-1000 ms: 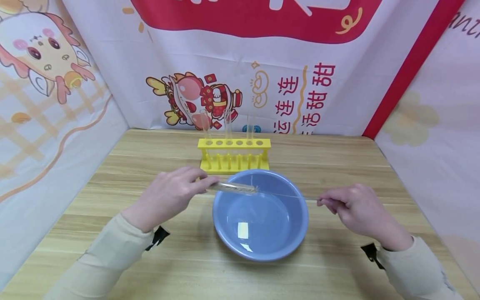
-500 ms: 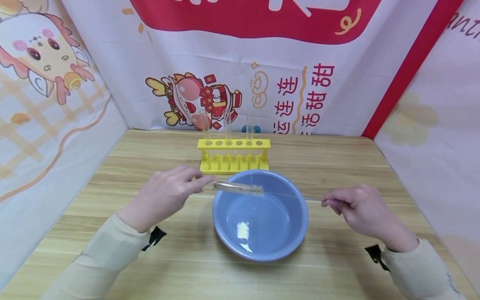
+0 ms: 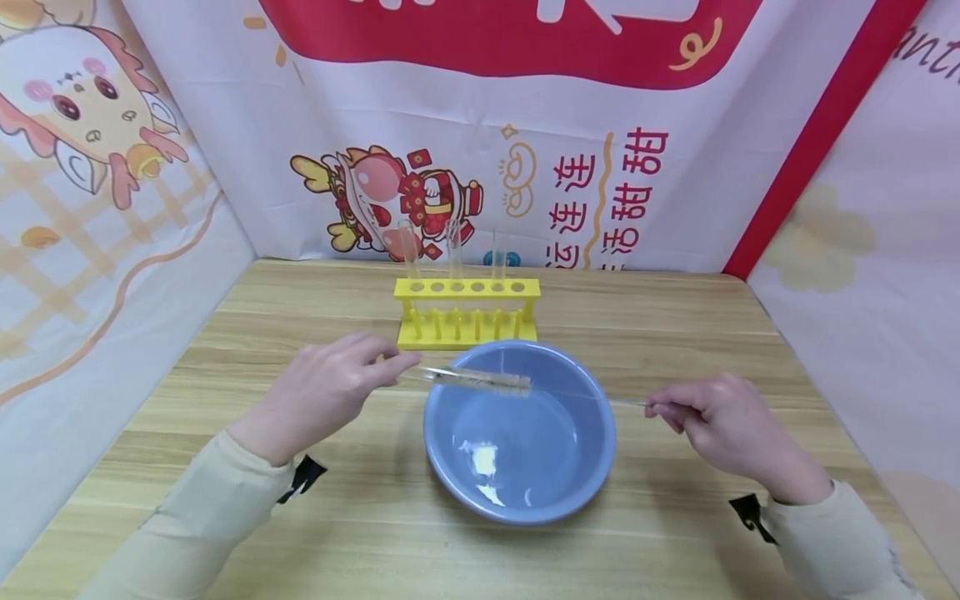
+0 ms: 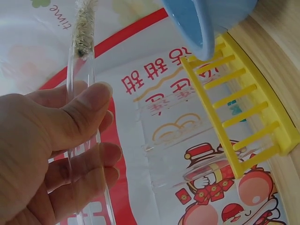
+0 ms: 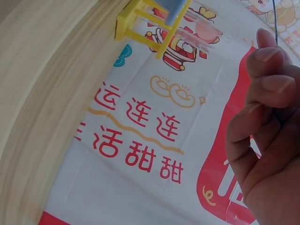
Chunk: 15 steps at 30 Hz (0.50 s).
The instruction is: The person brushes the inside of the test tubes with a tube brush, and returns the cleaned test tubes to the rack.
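Note:
My left hand (image 3: 326,396) pinches a clear glass test tube (image 3: 442,377), held nearly level above the blue basin (image 3: 517,492). Inside the tube's mouth end sits the pale bristle head of a test tube brush (image 3: 513,383), its tip end sticking out slightly. In the left wrist view, thumb and fingers wrap the tube (image 4: 84,70), with the bristles (image 4: 84,30) further along it. The brush's thin wire runs right to my right hand (image 3: 723,425), which pinches its end. In the right wrist view the wire (image 5: 275,23) rises from curled fingers.
Behind the basin stands a yellow test tube rack (image 3: 468,288) with 3 clear test tubes upright in it. Water appears to lie in the basin. A printed cloth (image 3: 450,100) hangs behind the wooden table (image 3: 300,308), with more cloth at both sides.
My left hand has drifted left with the tube, and my right hand has shifted slightly right. More of the bristle head shows outside the tube's mouth.

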Available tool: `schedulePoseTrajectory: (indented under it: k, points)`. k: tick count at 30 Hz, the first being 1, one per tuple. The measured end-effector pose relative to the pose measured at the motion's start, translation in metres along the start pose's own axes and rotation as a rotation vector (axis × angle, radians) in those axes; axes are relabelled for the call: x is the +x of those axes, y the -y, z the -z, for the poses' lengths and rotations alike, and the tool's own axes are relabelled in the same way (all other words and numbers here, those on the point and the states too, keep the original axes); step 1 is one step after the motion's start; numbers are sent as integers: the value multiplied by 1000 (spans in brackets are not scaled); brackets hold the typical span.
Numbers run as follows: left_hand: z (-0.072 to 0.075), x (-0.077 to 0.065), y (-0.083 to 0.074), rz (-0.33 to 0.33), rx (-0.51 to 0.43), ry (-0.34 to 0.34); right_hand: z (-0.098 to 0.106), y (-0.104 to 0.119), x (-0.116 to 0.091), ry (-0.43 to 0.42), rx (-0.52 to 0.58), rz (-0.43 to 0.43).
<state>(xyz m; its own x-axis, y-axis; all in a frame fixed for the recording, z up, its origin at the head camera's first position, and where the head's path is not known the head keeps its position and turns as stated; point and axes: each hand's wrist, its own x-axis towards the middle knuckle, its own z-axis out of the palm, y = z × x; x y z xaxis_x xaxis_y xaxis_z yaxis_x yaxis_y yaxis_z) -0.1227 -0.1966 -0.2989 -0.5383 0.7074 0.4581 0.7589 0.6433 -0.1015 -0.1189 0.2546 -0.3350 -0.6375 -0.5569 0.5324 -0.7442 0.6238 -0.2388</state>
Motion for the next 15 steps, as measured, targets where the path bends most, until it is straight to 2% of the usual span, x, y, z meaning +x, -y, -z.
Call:
schedulePoseTrajectory:
  k: [15]
  points:
    - [-10,-9,2,29,-38,24,-10,-14,-14,-17,-19,-1]
